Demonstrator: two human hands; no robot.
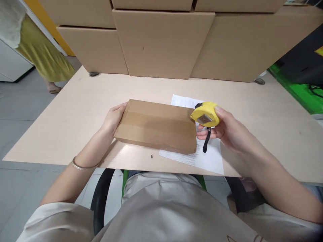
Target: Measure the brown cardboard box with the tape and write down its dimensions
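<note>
Partly above a printed sheet [210,158], left fingers [121,107] grip a cardboard box [156,126]; half-curled right fingers [224,113] hold a tape measure [208,111] over it, apparently aligning, a step calling next for steadiness

A yellow tape measure [207,113] is held beside a flat brown box [156,126].
</note>
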